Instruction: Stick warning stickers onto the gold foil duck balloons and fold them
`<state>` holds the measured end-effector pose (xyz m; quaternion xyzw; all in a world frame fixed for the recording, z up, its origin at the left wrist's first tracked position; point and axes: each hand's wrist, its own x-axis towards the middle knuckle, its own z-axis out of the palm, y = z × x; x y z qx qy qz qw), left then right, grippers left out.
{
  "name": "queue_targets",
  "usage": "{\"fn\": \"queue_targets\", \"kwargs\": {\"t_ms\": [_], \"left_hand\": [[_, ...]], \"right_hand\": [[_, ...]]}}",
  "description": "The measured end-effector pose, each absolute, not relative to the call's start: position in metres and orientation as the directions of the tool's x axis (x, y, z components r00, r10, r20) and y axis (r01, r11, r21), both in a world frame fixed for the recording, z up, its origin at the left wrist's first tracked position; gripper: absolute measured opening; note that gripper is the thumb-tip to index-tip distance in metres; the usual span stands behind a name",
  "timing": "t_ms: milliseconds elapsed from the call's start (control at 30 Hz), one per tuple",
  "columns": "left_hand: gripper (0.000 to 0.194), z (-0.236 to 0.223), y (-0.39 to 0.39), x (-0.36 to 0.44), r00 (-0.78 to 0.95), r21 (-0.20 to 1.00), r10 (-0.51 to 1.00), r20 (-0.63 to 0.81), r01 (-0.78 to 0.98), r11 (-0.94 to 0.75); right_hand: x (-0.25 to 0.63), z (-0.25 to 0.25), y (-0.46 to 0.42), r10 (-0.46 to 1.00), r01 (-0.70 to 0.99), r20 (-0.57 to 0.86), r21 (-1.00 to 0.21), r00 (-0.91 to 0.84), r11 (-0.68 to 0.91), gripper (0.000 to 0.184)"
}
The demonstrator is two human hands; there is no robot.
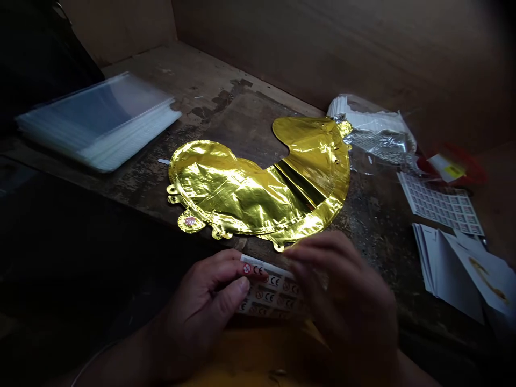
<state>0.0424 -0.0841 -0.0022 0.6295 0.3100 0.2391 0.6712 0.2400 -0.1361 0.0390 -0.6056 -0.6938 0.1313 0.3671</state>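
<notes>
My left hand (213,301) is closed on a sheet of stickers (270,295), thumb on top, at the table's near edge. The sheet carries rows of small labels with CE marks and red warning signs. My right hand (346,295) is over the sheet's right end, its fingers bent and smeared by motion; whether it holds anything does not show. Just beyond both hands a flat gold foil balloon (242,188) lies on the table, curved and folded, with small tabs along its rim. A round tab (191,221) at its lower left bears a pinkish mark.
A stack of clear plastic sleeves (100,123) lies at the left of the worn wooden table (209,102). Toward the back right are a clear plastic packet (374,126) and a red round object (471,164). Another sticker sheet (441,204) and folded white papers (447,263) lie at right.
</notes>
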Motion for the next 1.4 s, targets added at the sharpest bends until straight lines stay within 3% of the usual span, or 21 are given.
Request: {"fn": "queue_targets", "kwargs": {"t_ms": [67,133,233,433,733,767,900,933,1000,1033,1067,1233,1400], "left_hand": [[0.023,-0.006,-0.085,0.042,0.687,0.994,0.72,-0.098,0.105,0.034],[0.023,-0.009,-0.087,0.043,0.692,0.992,0.716,-0.091,0.125,0.006],[0.024,-0.012,-0.089,0.042,0.701,0.993,0.709,-0.077,0.117,-0.008],[0.026,-0.012,-0.086,0.04,0.716,0.993,0.696,-0.062,0.118,-0.032],[0.019,-0.023,-0.083,0.029,0.667,0.972,0.737,-0.107,0.226,-0.063],[0.021,-0.026,-0.084,0.023,0.629,0.957,0.767,-0.125,0.279,-0.073],[0.07,-0.027,-0.078,-0.009,0.507,0.889,0.856,-0.097,0.431,-0.155],[0.064,-0.023,-0.074,-0.017,0.532,0.883,0.843,-0.075,0.429,-0.193],[0.029,-0.013,-0.063,-0.03,0.615,0.867,0.788,-0.014,0.4,-0.297],[0.01,-0.007,-0.058,-0.035,0.651,0.841,0.758,0.019,0.399,-0.364],[0.008,-0.003,-0.052,-0.038,0.674,0.799,0.737,0.057,0.412,-0.438],[0.015,-0.006,-0.034,-0.037,0.738,0.459,0.641,0.213,0.504,-0.732],[0.022,-0.025,-0.028,-0.038,0.805,0.318,0.562,0.191,0.49,-0.811]], "right_hand": [[0.244,0.045,-0.129,0.994,0.655,0.103,-0.753,0.027,0.06,0.011],[0.244,0.05,-0.122,0.989,0.567,-0.121,-0.822,-0.082,-0.053,0.007],[0.241,0.053,-0.112,0.962,0.505,-0.234,-0.852,-0.137,-0.136,0.007],[0.235,0.054,-0.103,0.95,0.515,-0.262,-0.846,-0.172,-0.14,0.009],[0.232,0.055,-0.096,0.984,0.636,-0.043,-0.768,-0.172,0.077,0.013],[0.232,0.055,-0.09,0.994,0.632,0.003,-0.771,-0.111,0.073,0.012],[0.222,0.046,-0.058,0.988,0.547,0.062,-0.837,0.142,-0.026,0.009],[0.216,0.04,-0.05,0.988,0.525,0.043,-0.85,0.146,-0.041,0.009],[0.203,0.028,-0.036,0.993,0.496,-0.008,-0.866,0.119,-0.066,0.01],[0.197,0.021,-0.031,0.993,0.488,-0.045,-0.868,0.111,-0.094,0.01],[0.191,0.016,-0.026,0.99,0.478,-0.088,-0.869,0.11,-0.13,0.011],[0.177,0.005,-0.016,0.979,0.485,-0.196,-0.851,0.062,-0.201,0.019],[0.176,0.005,-0.012,0.978,0.554,-0.211,-0.814,0.0,-0.176,0.022]]}}
